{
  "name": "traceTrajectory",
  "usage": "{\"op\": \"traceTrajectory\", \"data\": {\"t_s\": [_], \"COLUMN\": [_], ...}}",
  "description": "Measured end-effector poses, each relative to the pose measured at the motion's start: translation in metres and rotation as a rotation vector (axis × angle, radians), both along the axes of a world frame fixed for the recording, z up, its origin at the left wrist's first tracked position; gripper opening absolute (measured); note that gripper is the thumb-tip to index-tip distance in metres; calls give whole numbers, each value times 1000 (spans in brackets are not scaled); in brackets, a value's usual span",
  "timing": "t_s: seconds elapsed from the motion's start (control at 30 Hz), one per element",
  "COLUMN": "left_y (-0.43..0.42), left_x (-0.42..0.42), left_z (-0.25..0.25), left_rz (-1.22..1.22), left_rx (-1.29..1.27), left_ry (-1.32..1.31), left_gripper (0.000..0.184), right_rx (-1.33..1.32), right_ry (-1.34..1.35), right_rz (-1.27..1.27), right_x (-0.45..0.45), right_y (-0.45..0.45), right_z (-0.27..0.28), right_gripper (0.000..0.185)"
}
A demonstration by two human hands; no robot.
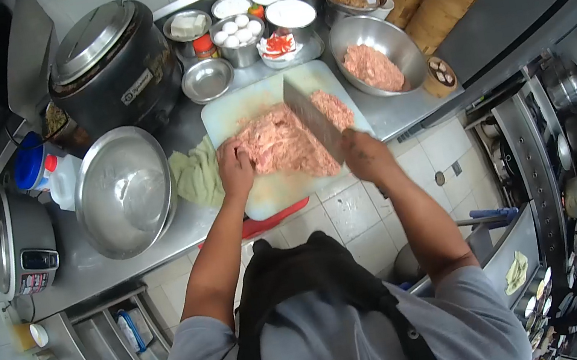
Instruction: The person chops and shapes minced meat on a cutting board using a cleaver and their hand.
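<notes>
A mound of minced meat spreads over a pale cutting board. My right hand is closed round the handle of a cleaver, whose wide blade stands between the large mound and a smaller portion of mince to its right. At the mound's left edge, my left hand touches the meat with bent fingers; whether it grips any is hidden. A green cloth lies just left of the board.
An empty steel bowl sits left of the cloth. Behind the board are a steel dish and a bowl of eggs. A bowl with meat stands right, near bamboo steamers. A large black cooker occupies the back left.
</notes>
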State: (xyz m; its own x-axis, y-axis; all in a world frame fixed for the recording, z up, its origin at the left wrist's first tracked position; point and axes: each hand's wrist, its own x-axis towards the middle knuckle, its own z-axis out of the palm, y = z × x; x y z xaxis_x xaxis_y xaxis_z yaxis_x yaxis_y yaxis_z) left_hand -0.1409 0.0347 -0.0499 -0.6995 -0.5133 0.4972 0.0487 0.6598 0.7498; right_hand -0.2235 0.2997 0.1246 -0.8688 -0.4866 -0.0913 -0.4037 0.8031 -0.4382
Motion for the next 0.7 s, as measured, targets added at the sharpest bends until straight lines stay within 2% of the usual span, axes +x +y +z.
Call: {"op": "traceTrajectory", "data": {"t_s": [0.07, 0.13, 0.17, 0.23, 0.3, 0.33, 0.37, 0.47, 0.53, 0.6, 0.63, 0.67, 0.7], "left_y": [2, 3, 4, 3, 3, 4, 0, 3, 4, 4, 3, 1, 3], "left_x": [2, -2, -1, 0, 0, 3, -3, 1, -2, -1, -1, -3, -1], "left_z": [0, 3, 5, 6, 2, 1, 3, 4, 5, 5, 5, 5, 2], "left_rz": [8, 19, 20, 18, 18, 17, 17, 23, 27, 28, 24, 22, 21], "left_rx": [3, 13, 21, 24, 20, 9, -7, -8, -1, 8, 1, -4, -4], "left_ry": [-30, -35, -37, -33, -19, -24, -13, -42, -47, -51, -50, -42, -42], "left_gripper": [18, 18, 18, 18, 17, 17, 17, 16, 16, 16, 16, 16, 16], "right_rx": [-65, -224, -253, -315, -40, 56, 35, -20, -144, -427, -211, -61, -71], "right_ry": [65, 218, 238, 280, 68, -21, -2, 0, 111, 296, 133, 45, 25], "right_rz": [-60, -128, -163, -235, 8, 112, 75, -67, -162, -215, -179, -40, 34], "right_x": [18, 24, 24, 17, 1, -1, -12, 12, 18, 12, 16, 3, -1], "right_y": [-6, -15, -19, -23, 2, 6, 6, -4, -15, -25, -22, -8, 2], "right_z": [59, 73, 56, -16, -63, -60, -55, 49, 64, -2, -9, -48, -45], "right_gripper": [24, 23, 23, 22, 23, 23, 24, 25, 25, 25, 26, 25, 25]}}
